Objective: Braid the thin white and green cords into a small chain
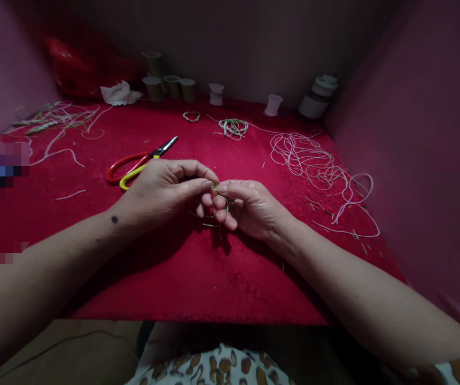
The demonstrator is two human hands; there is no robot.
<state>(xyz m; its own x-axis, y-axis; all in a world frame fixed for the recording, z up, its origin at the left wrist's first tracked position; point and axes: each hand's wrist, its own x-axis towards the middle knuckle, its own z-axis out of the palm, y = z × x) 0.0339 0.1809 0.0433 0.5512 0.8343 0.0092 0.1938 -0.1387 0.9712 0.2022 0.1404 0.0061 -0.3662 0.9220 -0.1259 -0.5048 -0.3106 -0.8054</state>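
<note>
Between both hands, above the middle of the red-covered table, is a thin green cord (pixel 221 199) bent into a small loop, with loose ends hanging below. My left hand (pixel 176 184) pinches one part of it between thumb and forefinger. Close against it, my right hand (pixel 249 203) pinches the cord with thumb and forefinger, other fingers curled under the loop. The exact knot is too small to make out. Just beyond my left hand lies a pair of scissors (pixel 145 163) with red and yellow handles, blades pointing away to the right, partly covered by the hand.
Tangled pale cord (pixel 310 155) spreads on the right, near cut scraps (pixel 326 211). More cord (pixel 61 120) lies far left. Finished-looking braided loops (pixel 233 127) sit at the back, before several spools (pixel 187 90) and a white-capped bottle (pixel 318 96). Pink walls (pixel 422 133) flank the red tabletop (pixel 197 294).
</note>
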